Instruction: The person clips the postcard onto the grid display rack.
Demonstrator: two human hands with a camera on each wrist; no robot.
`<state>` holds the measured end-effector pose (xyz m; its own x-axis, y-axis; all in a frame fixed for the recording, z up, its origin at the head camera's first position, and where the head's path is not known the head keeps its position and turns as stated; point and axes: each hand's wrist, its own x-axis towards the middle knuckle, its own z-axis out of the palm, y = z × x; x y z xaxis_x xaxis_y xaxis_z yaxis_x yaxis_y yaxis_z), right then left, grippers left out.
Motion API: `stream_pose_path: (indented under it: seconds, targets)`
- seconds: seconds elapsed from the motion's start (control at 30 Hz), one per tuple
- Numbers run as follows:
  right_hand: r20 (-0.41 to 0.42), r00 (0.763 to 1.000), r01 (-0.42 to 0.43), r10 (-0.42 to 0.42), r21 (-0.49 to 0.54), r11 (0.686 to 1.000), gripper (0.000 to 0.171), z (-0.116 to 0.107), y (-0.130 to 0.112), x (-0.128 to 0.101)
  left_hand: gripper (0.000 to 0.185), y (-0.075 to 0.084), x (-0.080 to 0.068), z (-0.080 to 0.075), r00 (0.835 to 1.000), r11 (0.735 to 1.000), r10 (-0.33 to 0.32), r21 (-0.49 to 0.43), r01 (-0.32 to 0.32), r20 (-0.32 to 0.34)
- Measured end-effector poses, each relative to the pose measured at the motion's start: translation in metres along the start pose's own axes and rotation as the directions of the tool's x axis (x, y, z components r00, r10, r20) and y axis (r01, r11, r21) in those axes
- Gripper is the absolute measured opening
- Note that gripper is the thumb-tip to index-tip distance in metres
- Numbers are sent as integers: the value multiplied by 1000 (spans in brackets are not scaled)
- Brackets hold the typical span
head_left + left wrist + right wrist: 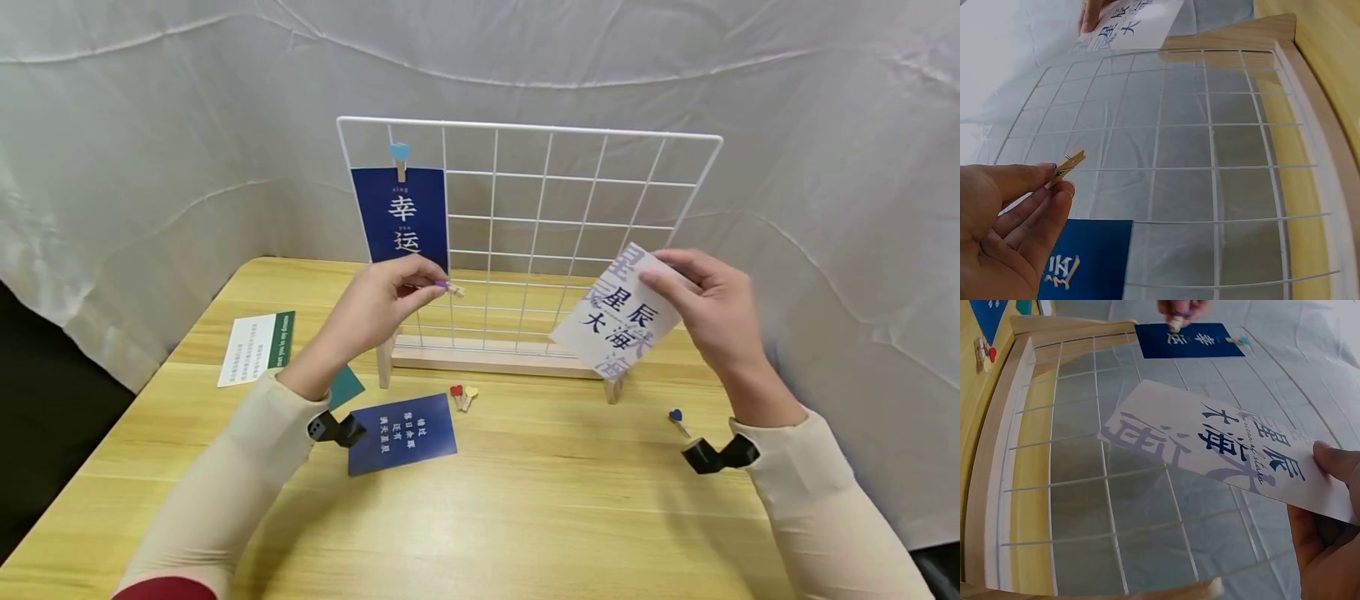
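1. A white-and-green card [257,349] is lying on the wooden table [525,517], well to the left of the left hand.
2. The left hand [382,304] is pinching a small wooden clothespin [453,289] between thumb and fingertips, just in front of the white wire grid [570,217].
3. A dark blue card [401,215] is hanging clipped to the grid, just above that pinch.
4. Another blue card [402,433] is lying on the table below the left hand.
5. The right hand [708,312] is gripping a white card with purple characters [618,312] at its upper edge, tilted, in front of the grid.
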<state>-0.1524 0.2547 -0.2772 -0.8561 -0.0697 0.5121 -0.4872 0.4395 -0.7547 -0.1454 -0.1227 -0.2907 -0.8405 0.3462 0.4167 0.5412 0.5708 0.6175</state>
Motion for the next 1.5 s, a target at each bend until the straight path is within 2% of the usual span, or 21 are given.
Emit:
stream_pose_path:
  seconds: [0.27,0.4,0.53,0.9,1.1,1.33,1.5]
  targets:
    - [91,994,64,-58,-73,995,25,16,-24,17,13,16,14,-11,996,997,78,5,-78,-31]
    - [119,990,90,-75,-128,988,26,21,-32,23,12,25,20,-13,993,994,111,-7,-111,-32]
    - [160,982,122,-100,-131,984,26,27,-37,29,12,32,25,-15,990,990,142,-7,-143,-23]
    - [234,965,159,-123,-145,977,21,35,-44,47,11,44,43,-23,983,983,183,33,-183,-24]
    - [291,949,165,-119,-142,976,23,39,-48,56,10,49,53,-28,983,983,180,51,-179,-28]
    - [244,955,225,-169,-224,948,21,46,-54,66,15,54,66,-36,984,980,174,108,-169,-41]
    - [192,966,216,-171,-246,945,23,52,-62,74,22,57,74,-41,983,972,177,167,-166,-55]
